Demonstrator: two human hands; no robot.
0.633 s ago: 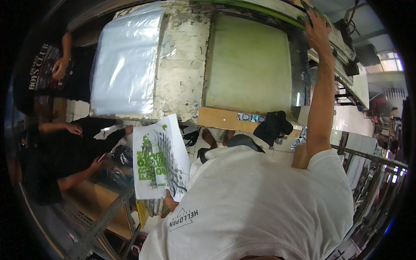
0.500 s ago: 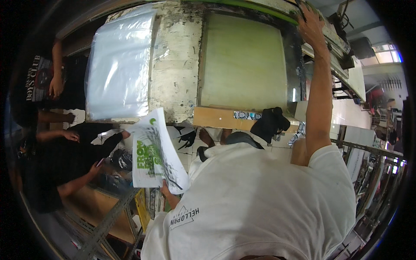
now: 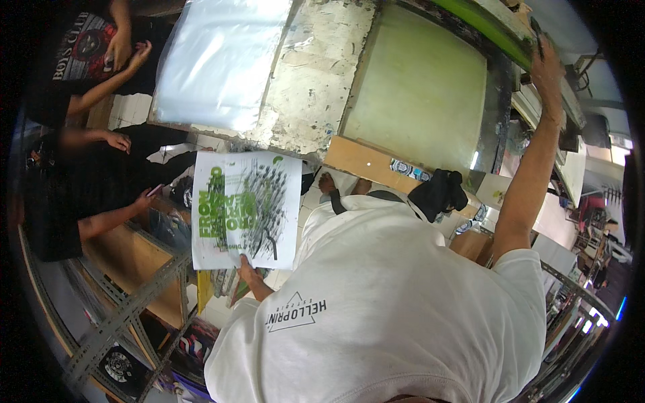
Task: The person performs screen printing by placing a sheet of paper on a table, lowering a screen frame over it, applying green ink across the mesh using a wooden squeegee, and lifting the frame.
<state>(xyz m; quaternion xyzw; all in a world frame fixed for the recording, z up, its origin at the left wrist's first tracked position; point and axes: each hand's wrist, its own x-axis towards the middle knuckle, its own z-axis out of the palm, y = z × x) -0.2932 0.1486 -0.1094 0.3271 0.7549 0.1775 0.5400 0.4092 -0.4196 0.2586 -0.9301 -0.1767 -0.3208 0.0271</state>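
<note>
My left hand (image 3: 249, 270) pinches the lower edge of a white printed sheet (image 3: 285, 201), out to the left of my body. Green lettering and a patch of black smudges and streaks cover the sheet, which faces up nearly flat. My right arm is stretched far forward and to the right. There my right hand (image 3: 549, 70) grips the edge of a raised screen-printing frame (image 3: 500, 37) with a bright green strip along it; its fingertips are partly hidden. Below the frame lies a pale green, glassy flat printing bed (image 3: 416, 94) with dark borders.
A stack of clear plastic sheets (image 3: 215, 64) lies on the stained worktable (image 3: 316, 80). A black cloth (image 3: 438, 195) hangs by a cardboard strip (image 3: 363, 161) at the near edge. Co-workers in dark clothes sit at left, one holding a phone (image 3: 154, 191). Metal racks (image 3: 127, 322) stand lower left.
The printed sheet has swung from tilted and curled to nearly flat, facing up. The table and right hand appear farther right as the view shifts; the right hand stays at the frame.
</note>
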